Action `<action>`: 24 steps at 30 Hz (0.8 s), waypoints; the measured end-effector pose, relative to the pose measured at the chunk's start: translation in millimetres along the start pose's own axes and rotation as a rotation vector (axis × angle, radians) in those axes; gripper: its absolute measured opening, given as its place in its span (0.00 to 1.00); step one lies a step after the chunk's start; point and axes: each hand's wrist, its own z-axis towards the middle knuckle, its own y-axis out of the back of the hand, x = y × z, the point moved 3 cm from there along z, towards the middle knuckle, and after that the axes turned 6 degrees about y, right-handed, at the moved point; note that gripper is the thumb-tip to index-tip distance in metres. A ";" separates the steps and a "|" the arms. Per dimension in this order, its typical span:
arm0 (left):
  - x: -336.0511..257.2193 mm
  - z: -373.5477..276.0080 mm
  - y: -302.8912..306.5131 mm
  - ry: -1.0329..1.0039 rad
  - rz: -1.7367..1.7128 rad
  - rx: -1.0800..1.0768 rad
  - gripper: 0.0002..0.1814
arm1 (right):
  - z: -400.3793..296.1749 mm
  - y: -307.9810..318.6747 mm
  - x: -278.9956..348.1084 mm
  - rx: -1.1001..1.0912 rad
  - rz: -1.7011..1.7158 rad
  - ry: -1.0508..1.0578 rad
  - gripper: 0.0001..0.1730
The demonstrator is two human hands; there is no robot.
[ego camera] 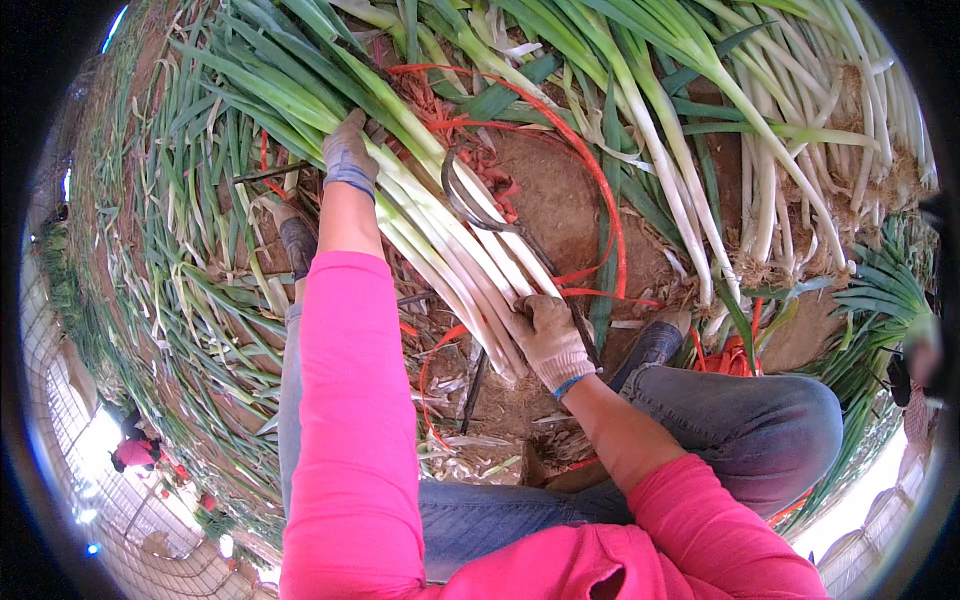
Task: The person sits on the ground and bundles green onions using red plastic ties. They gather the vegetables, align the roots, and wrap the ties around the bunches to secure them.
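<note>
A bunch of long green onions (442,232) lies slantwise in front of me, its green leaves at the upper left and its white shanks towards my right knee. My left hand (350,154), in a glove, is wrapped around the bunch where the leaves turn pale. The fingers of my gloved right hand (555,337) are curled around the white shanks near the root end. A dark curved metal rod (463,196) stands against the bunch and passes partly behind it. Red plastic strapping (600,180) loops beside the shanks.
More green onions with roots (780,187) are piled at the upper right. Loose leaves and stalks (202,150) cover the ground at the left. My bent jeans-clad leg (735,427) is at the right. Another person (135,450) is far off at the lower left.
</note>
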 end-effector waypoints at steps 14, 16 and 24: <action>-24.9 5.9 -17.5 0.324 0.802 0.247 0.28 | 7.1 -14.1 -14.1 0.027 -0.058 -0.185 0.13; -33.6 12.6 -6.8 0.318 0.876 0.273 0.29 | 5.7 -15.2 -14.2 0.028 -0.048 -0.173 0.14; -22.7 21.9 17.6 -0.198 1.367 -0.066 0.29 | 4.3 -6.9 5.9 0.105 -0.082 -0.158 0.15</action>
